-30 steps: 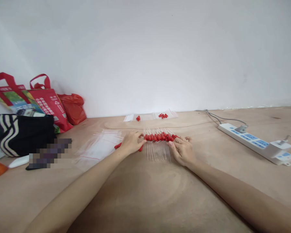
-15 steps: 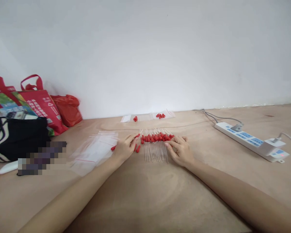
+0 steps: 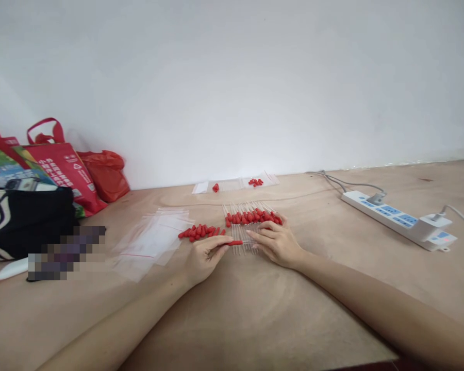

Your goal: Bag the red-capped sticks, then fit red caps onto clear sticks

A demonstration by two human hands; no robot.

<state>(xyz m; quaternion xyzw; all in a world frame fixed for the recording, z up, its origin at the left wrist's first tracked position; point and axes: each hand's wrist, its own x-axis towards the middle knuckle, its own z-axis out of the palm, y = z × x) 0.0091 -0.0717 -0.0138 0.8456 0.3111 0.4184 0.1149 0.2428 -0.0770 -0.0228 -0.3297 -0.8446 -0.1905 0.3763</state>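
Observation:
My left hand (image 3: 206, 257) pinches a red rubber dropper bulb (image 3: 236, 242), which points to the right. From the bulb's end a thin clear glass tube (image 3: 245, 241) runs to my right hand (image 3: 276, 242), whose fingertips are closed on it. Under and behind the hands lies a row of clear dropper tubes (image 3: 237, 233), side by side. Across them sits a band of droppers with red bulbs (image 3: 251, 217), their thin tubes pointing toward the wall. A loose pile of red bulbs (image 3: 201, 232) lies just behind my left hand.
Several clear zip bags (image 3: 150, 239) lie fanned out at left. By the wall is a packed bag (image 3: 232, 185) with tubes and red bulbs. A power strip (image 3: 394, 216) with cables stands at right. Red bags (image 3: 62, 170) and a black striped bag (image 3: 34, 216) crowd the left.
My left hand has moved from beside the loose bulbs toward me and right, bringing a red bulb to a tube. My right hand has shifted slightly left and turned inward.

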